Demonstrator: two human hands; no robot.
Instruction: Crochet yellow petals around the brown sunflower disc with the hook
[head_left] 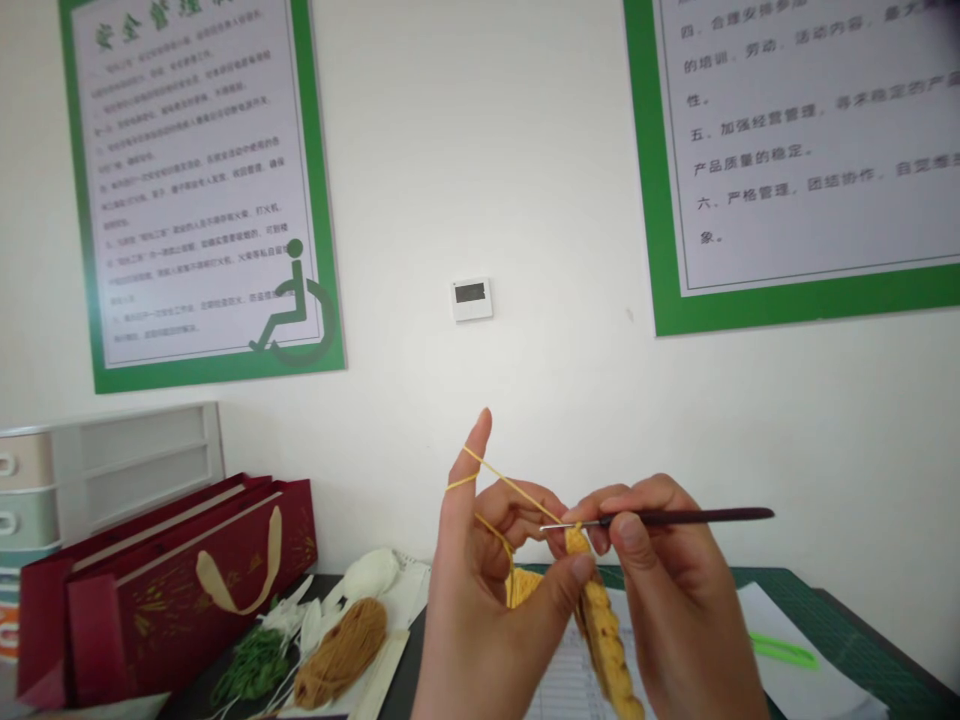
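My left hand (499,600) pinches a strip of yellow crochet work (604,640) between thumb and fingers. Its index finger points up, with yellow yarn (517,487) looped around it and running down to the work. In my right hand (667,570) is a crochet hook (697,517) with a dark handle, held nearly level. The hook's thin metal tip passes at the top edge of the crochet work, close to my left fingertips. More yellow crochet or yarn shows behind my left hand, partly hidden.
Dark red gift bags (202,590) stand at the left before a drawer unit (135,450). Brown yarn (343,652) and green yarn (255,662) lie beside them. At right, a bright green clip-like item (784,650) rests on white paper (817,690) over a green mat (840,630).
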